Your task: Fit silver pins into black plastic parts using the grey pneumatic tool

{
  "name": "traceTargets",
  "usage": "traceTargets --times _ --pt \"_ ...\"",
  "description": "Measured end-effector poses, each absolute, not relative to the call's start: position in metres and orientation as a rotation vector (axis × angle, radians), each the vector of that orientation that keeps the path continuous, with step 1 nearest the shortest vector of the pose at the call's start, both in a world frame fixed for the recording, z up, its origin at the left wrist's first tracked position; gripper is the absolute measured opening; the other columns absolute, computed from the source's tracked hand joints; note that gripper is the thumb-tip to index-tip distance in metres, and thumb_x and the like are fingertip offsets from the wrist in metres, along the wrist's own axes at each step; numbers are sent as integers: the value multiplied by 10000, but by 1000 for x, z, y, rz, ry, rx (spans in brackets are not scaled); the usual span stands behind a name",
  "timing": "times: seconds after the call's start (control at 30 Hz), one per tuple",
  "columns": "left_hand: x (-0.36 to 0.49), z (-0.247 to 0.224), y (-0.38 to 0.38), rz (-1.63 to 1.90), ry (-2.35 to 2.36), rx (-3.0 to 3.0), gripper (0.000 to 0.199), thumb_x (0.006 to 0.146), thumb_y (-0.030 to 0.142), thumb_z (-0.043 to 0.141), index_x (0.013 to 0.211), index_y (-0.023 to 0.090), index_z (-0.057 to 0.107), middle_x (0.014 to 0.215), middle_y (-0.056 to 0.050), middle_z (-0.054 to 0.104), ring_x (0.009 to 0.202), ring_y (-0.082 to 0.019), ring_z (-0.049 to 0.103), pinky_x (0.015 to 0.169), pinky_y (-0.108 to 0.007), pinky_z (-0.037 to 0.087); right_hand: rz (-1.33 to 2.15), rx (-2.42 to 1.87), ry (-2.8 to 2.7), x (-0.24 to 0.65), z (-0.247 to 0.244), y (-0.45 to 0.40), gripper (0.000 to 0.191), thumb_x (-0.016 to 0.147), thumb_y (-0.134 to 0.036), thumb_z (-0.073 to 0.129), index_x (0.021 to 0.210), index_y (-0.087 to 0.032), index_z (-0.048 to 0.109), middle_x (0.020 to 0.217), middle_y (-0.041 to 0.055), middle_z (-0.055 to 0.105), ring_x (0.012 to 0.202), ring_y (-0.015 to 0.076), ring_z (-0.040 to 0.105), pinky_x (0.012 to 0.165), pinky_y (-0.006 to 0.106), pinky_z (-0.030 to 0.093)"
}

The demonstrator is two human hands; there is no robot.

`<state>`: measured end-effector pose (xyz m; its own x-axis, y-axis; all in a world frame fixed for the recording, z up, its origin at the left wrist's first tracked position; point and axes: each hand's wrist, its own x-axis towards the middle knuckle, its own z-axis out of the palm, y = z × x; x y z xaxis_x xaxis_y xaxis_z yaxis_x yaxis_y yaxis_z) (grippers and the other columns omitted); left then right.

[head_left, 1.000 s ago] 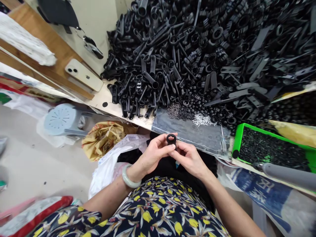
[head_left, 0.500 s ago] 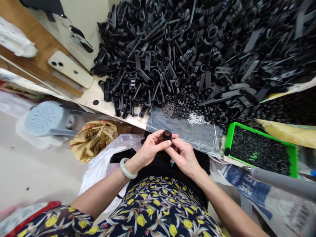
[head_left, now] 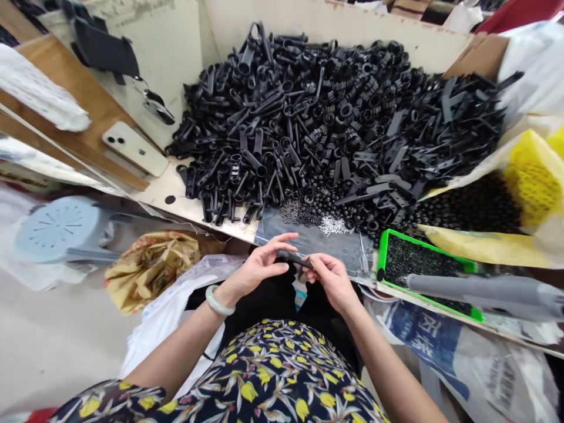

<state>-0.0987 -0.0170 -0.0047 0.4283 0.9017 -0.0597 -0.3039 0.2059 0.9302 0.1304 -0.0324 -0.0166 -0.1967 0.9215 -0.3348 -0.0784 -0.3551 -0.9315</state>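
Note:
Between my hands, just in front of the bench edge, is a slim black plastic part (head_left: 292, 257). My right hand (head_left: 329, 278) pinches its right end between thumb and fingertips. My left hand (head_left: 261, 263), with a pale bangle on the wrist, is around the part's other end. Its thumb and fingers are spread apart, and I see no firm grip. Beyond the hands lie small silver pins (head_left: 335, 225), tiny dark metal bits (head_left: 289, 211) and small black round pieces (head_left: 315, 202) on a grey mat (head_left: 273, 226).
A large heap of black plastic parts (head_left: 282, 117) covers the bench. At right are a green tray (head_left: 383, 252) of small black pieces and a grey tubular arm (head_left: 476, 289) crossing it. A white phone (head_left: 134, 148) leans at left, above a blue stool (head_left: 61, 226).
The black part has turned from showing its round open end to lying sideways. My left fingers have spread apart, while my right hand keeps its pinch. The head view has tilted up.

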Motion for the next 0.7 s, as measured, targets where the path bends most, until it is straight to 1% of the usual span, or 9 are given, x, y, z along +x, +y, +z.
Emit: traceTargets --times 0.07,0.1,0.17,0.2,0.27,0.37,0.47,0.6,0.7 --pt "-108 -11 -20 943 846 1077 437 869 278 812 1300 268 738 1529 -95 603 1376 -285 574 1166 -395 450 1361 -1398 -1338 145 -16 -27 401 979 -586 656 1006 -209 788 792 32 698 651 153 610 661 296 513" --pt "-112 -15 -22 957 935 1074 440 870 298 803 1301 250 728 1434 -104 671 1299 -274 623 1121 -387 482 1179 -1442 -1487 153 -17 -24 376 1009 -556 624 1019 -216 785 835 39 711 701 168 637 706 309 524" --pt "-118 -22 -25 1014 1140 1023 355 882 371 777 1191 201 743 1187 -101 765 1107 -249 694 977 -354 544 817 -1489 -1731 163 -21 -16 353 1058 -500 558 1052 -221 774 962 64 739 825 196 679 810 333 530" --pt "-119 -25 -27 1040 1231 998 331 885 410 766 1127 184 744 1081 -91 774 1027 -237 704 908 -335 555 666 -1500 -1816 165 -23 -13 355 1077 -477 524 1074 -217 766 1013 77 746 882 207 690 856 342 525" --pt "-119 -27 -31 1046 1360 1003 335 896 456 744 1070 170 736 975 -70 765 924 -219 700 826 -314 550 471 -1526 -1934 165 -30 -9 366 1105 -438 467 1126 -205 748 1068 93 751 961 222 702 909 349 515" --pt "-115 -22 -37 1021 1472 1170 276 917 430 723 1027 178 749 976 -59 767 905 -212 692 839 -313 533 356 -1567 -2027 160 -38 -10 373 1123 -401 426 1191 -190 725 1094 101 738 994 221 704 907 338 519" --pt "-107 -13 -38 1032 1519 1361 213 939 397 700 980 199 768 982 -60 777 892 -215 687 829 -310 522 351 -1557 -2031 159 -44 -12 375 1121 -412 429 1228 -193 714 1113 105 715 976 211 702 896 332 534" --pt "-97 -8 -35 1005 1519 1484 204 975 373 654 984 205 770 998 -65 778 889 -214 691 821 -303 516 432 -1528 -1975 164 -46 -11 386 1096 -447 493 1331 -199 673 1151 108 685 883 194 691 872 342 564" --pt "-101 -16 -49 935 1555 1496 216 981 385 636 980 212 765 1019 -66 783 916 -227 707 817 -310 520 439 -1479 -1907 168 -46 -20 386 1081 -400 526 1387 -201 652 1199 135 662 874 201 697 874 372 591"
